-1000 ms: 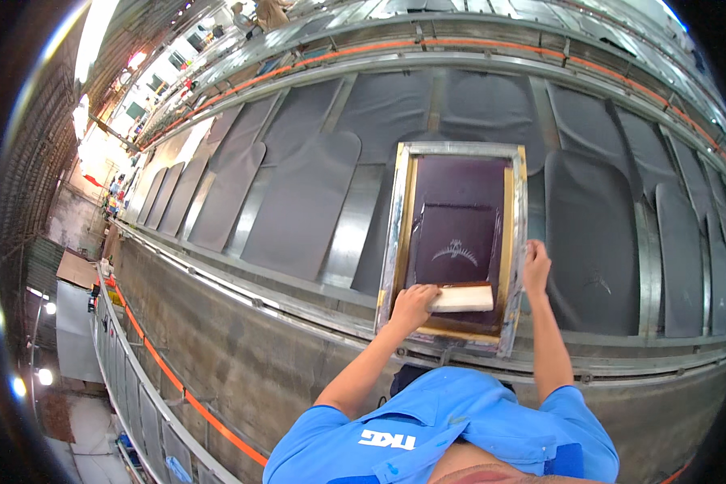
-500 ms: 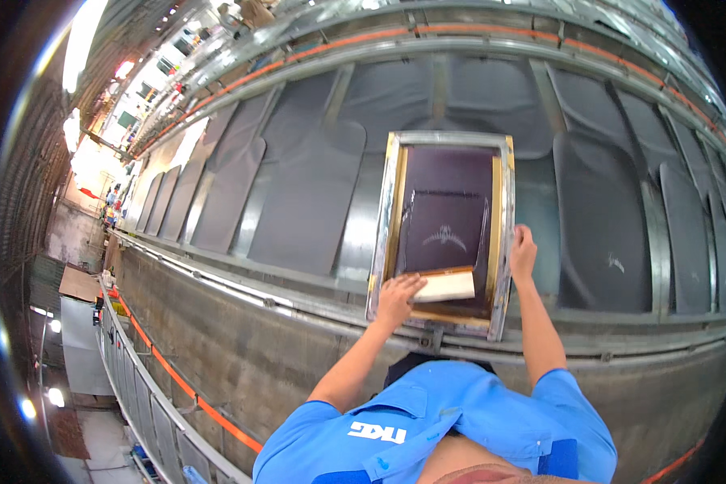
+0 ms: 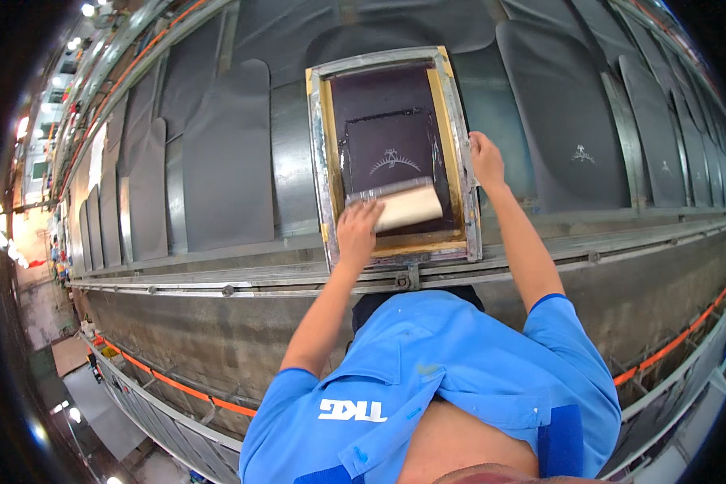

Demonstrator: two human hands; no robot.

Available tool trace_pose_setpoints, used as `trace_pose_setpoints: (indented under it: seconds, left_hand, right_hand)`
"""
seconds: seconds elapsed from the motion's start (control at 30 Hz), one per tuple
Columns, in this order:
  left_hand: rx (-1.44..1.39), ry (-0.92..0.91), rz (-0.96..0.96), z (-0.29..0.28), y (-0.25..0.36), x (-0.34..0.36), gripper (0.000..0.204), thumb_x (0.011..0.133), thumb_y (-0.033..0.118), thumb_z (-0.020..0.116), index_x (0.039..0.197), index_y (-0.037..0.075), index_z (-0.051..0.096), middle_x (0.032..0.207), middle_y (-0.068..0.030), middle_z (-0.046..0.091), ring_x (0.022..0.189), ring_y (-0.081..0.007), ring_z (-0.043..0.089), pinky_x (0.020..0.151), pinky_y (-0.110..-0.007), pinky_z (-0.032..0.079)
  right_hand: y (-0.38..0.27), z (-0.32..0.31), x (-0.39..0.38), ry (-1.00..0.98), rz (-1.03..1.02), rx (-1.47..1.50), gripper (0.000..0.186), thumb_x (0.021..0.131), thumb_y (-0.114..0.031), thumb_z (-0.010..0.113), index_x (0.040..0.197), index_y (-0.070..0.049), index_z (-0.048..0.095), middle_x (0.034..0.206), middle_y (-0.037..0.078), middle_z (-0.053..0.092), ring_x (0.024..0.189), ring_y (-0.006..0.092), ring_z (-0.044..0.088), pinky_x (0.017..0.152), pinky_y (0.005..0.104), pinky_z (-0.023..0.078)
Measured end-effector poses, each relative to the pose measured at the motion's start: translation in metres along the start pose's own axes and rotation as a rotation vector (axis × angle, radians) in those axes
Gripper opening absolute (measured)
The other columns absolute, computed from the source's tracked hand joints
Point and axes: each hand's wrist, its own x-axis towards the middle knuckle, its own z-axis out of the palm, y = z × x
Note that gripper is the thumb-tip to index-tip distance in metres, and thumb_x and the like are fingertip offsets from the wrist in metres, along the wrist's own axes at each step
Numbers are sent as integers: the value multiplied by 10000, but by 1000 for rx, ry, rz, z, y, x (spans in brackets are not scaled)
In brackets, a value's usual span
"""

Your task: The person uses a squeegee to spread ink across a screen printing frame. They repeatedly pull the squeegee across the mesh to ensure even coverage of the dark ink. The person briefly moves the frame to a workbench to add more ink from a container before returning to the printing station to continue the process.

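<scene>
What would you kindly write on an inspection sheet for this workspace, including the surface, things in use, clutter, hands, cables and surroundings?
Surface: long metal table bearing dark grey sheets; several to the right show white emblems.
Job's things: metal-edged frame around a dark screen with a pale emblem; pale block-shaped tool inside the frame, below the emblem.
Clutter: small coloured items at far left, too small to identify.
Grip: left hand on the tool's left end; right hand at the frame's right edge, firmness unclear.
Cables: nothing seen.
Surroundings: orange rails on the near side; lights at lower left.
</scene>
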Motion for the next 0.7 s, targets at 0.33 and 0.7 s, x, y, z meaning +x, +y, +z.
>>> trace_pose_setpoints:
  seconds: [0.33,0.7]
  left_hand:
    - [-141,-92,-84,-45,-41,200,376,791,39,648,1124,156,779,1090,-103,752,1004,-330,705,891,-426,552]
    - [-145,13,22,-11,-13,63,495,694,-89,646,1121,131,764,1179,-59,747,1129,-272,681,977,-404,526]
  right_hand:
    - [-106,0,54,-363,-565,-223,583,811,-364,796,1278,-42,661,1290,117,631,1250,322,566,1072,422,447]
    - [-71,3,-87,-257,-522,-98,385,702,-14,745,1082,-59,707,1090,96,676,1073,304,621,929,407,519]
